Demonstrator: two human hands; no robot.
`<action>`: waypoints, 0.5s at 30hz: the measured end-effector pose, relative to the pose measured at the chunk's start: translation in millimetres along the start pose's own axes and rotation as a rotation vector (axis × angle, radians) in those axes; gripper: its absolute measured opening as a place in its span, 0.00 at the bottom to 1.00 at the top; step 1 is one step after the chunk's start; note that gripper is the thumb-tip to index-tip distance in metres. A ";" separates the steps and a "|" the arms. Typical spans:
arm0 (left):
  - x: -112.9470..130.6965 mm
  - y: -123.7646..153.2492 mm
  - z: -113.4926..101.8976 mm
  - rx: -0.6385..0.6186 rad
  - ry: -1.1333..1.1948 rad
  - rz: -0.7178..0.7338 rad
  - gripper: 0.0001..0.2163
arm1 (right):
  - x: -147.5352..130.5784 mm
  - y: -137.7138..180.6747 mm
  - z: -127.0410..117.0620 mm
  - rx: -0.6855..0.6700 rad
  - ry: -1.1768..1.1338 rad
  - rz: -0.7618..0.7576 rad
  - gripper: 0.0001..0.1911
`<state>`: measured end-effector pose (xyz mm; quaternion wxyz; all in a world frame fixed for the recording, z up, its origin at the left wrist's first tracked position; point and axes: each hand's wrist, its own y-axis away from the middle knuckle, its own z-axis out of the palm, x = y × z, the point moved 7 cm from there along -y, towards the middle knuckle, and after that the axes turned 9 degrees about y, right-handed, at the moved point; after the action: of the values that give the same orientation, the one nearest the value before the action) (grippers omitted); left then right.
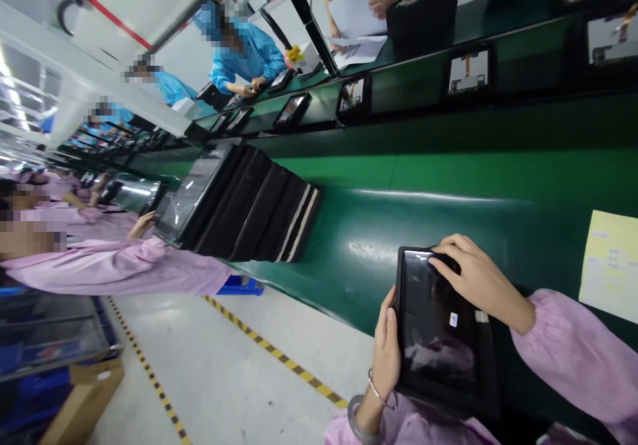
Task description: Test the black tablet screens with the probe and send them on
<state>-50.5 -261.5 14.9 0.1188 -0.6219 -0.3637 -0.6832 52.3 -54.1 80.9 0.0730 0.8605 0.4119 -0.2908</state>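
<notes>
A black glossy tablet (436, 329) lies on the near edge of the green workbench (448, 192), with a small white sticker on its glass. My left hand (387, 345) grips its left edge, fingers curled round the side, a bracelet on the wrist. My right hand (473, 275) rests on the tablet's top right corner, fingers bent and pressing on the glass. Both sleeves are pink.
A row of stacked black tablets (239, 206) leans on the bench to the left, touched by a co-worker's hand (142, 224) in a pink sleeve. A yellow note (611, 262) lies at right. People in blue (242, 50) work across the line. Yellow-black floor tape (274, 352) runs below.
</notes>
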 end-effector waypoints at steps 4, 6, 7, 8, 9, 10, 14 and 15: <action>4.9 -2.2 -1.8 -0.015 -0.046 0.005 0.24 | -3.0 17.7 -13.6 0.013 -0.058 -0.037 0.21; 11.1 2.1 -8.6 0.005 -0.128 0.005 0.23 | 4.5 44.3 -23.9 0.059 -0.073 0.067 0.20; 13.5 6.0 -12.6 0.014 -0.175 -0.011 0.23 | 10.9 62.8 -26.9 0.082 -0.082 0.149 0.20; 14.4 10.8 -15.9 0.011 -0.217 -0.043 0.23 | 17.6 83.8 -25.4 0.074 -0.099 0.235 0.21; 14.0 15.9 -17.9 -0.006 -0.245 -0.087 0.23 | 23.4 106.0 -20.0 0.047 -0.129 0.305 0.22; 12.5 21.1 -18.6 -0.033 -0.258 -0.133 0.23 | 28.2 128.1 -9.7 -0.017 -0.164 0.363 0.24; 2.4 33.1 -14.4 -0.099 -0.219 -0.214 0.27 | 32.3 189.2 39.9 -0.236 -0.302 0.401 0.37; -1.0 33.5 -12.4 -0.103 -0.185 -0.216 0.29 | 31.8 194.2 48.1 -0.236 -0.352 0.397 0.40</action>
<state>-39.2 -293.5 26.1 -0.0217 -0.6449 -0.4022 -0.6495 192.6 -176.7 1.5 0.2985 0.8461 0.2477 -0.3655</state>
